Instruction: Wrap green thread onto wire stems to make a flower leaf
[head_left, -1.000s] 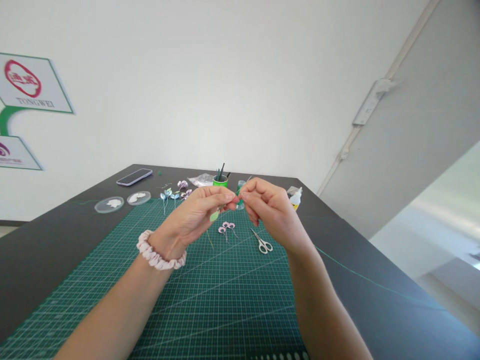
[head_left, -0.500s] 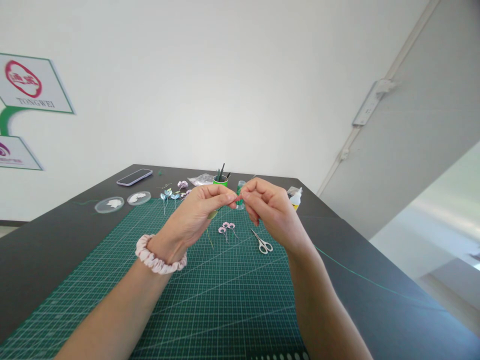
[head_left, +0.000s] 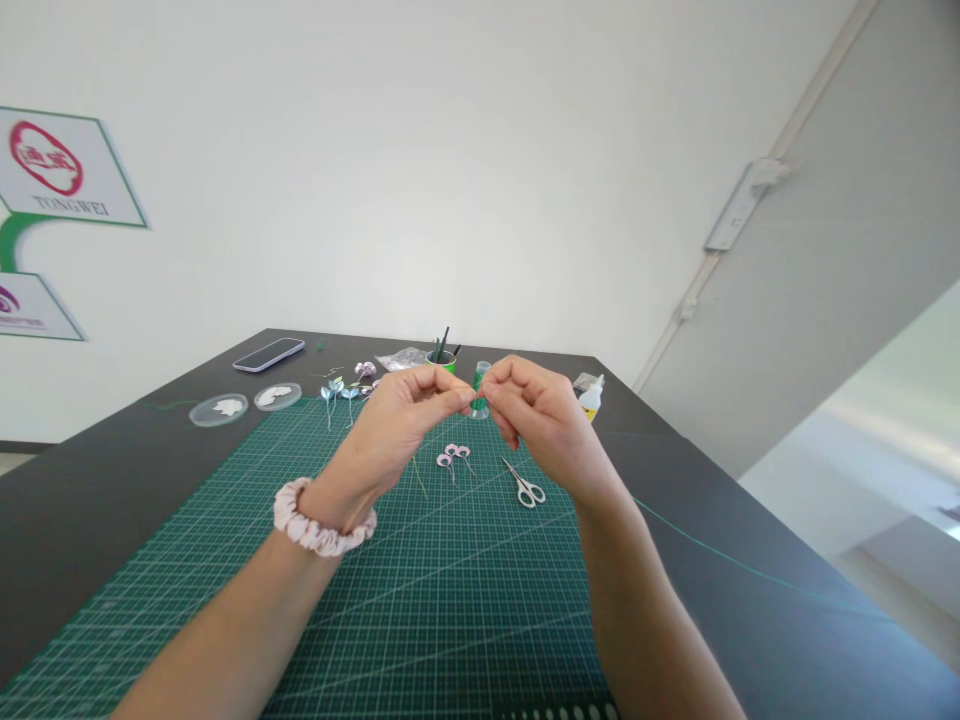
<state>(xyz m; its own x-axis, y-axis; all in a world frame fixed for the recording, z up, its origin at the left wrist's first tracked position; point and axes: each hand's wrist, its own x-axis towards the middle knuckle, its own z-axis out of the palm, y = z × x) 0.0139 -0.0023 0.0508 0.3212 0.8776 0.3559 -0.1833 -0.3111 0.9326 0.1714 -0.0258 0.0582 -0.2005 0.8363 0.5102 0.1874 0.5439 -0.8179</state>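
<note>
My left hand (head_left: 409, 415) and my right hand (head_left: 534, 412) are raised over the cutting mat (head_left: 450, 580), fingertips pinched and almost meeting. Whatever lies between the fingertips is too small to make out. Behind the gap stands a spool of green thread (head_left: 481, 385). Below the hands, small pink flowers on thin stems (head_left: 452, 455) lie on the mat. To their right rests a pair of scissors with white handles (head_left: 527, 490). A thin green stem (head_left: 418, 478) shows beneath my left hand.
At the left are a phone (head_left: 268, 354) and two clear dishes (head_left: 218, 410) with white pieces. Blue flowers (head_left: 340, 392), a plastic bag (head_left: 402, 359) and a green pot of tools (head_left: 441, 360) stand farther back. A glue bottle (head_left: 591, 398) is beyond my right hand; green thread (head_left: 735, 555) trails right.
My left wrist has turned slightly and its fingers shifted a little. The fingertips of both hands stay pinched close together; the things on the table have not moved.
</note>
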